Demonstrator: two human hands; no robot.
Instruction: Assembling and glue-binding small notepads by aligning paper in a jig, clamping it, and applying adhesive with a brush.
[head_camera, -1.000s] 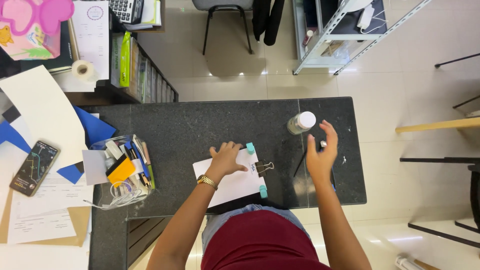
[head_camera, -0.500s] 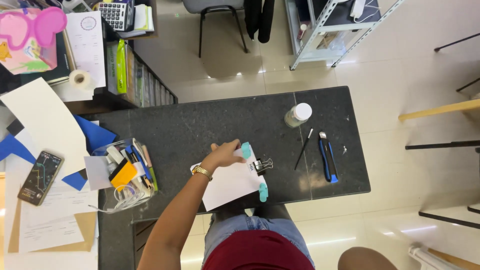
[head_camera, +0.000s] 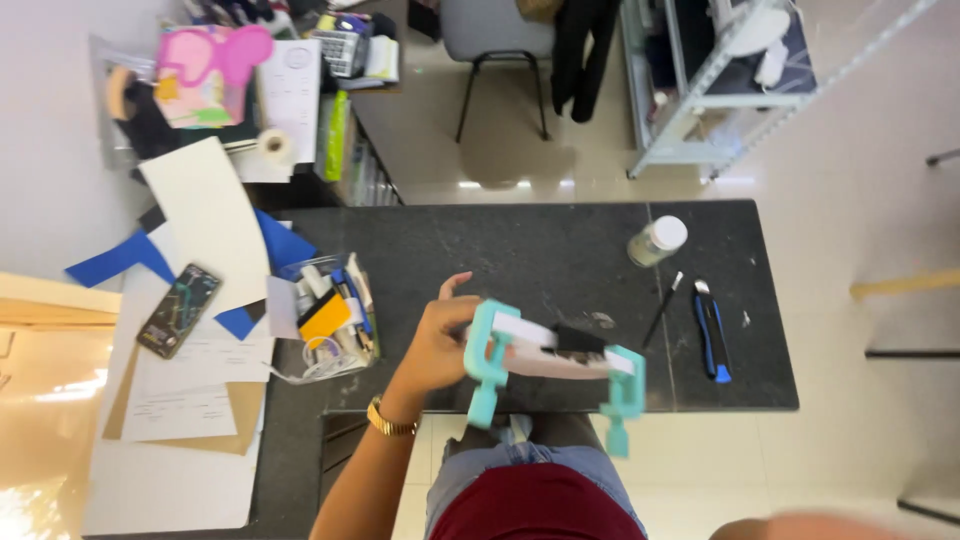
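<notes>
The left hand (head_camera: 437, 340) grips a stack of white paper (head_camera: 545, 348) by its left end, lifted above the near edge of the black table (head_camera: 520, 250). Two teal clamps (head_camera: 485, 370) and a black clip pinch the stack. At two o'clock lie a bottle (head_camera: 655, 241) and blue knife (head_camera: 711, 330) (untouched). The right hand is out of view.

Person wore a dark red top (head_camera: 535, 505), blue jeans (head_camera: 500, 462), gold wristwatch (head_camera: 388, 420) on bare left forearm.

bottle (head_camera: 655, 241) behind knife (head_camera: 711, 331), phone (head_camera: 178, 309) far left
</notes>
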